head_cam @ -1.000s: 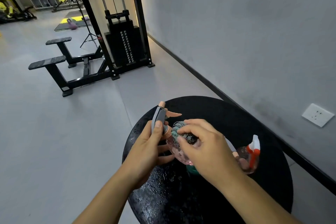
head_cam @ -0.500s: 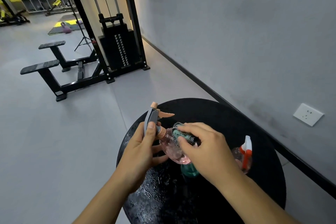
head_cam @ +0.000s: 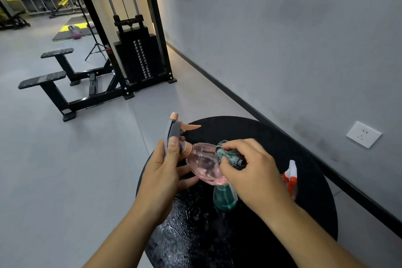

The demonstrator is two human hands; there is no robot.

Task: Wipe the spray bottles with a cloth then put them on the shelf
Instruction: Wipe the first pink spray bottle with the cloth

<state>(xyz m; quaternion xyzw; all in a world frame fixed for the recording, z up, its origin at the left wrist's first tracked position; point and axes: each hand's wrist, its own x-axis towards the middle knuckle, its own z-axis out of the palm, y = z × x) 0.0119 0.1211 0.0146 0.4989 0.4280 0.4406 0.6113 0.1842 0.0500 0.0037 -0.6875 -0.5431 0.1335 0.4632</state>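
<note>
Above the round black desk (head_cam: 304, 159), three spray bottles show, none with readable writing. Left hand (head_cam: 159, 180) fingers clamp the pink bottle (head_cam: 203, 163) at its neck; right hand (head_cam: 254, 174) fingers pinch the cloth (head_cam: 228, 155) against it. Its nozzle has tipped farther upward than a second ago.

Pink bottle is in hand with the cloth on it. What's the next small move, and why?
Probably slide the cloth down the pink bottle toward its base. The right hand presses the cloth near the bottle's shoulder while the left hand grips the sprayer neck, so the lower body looks unwiped.
</note>
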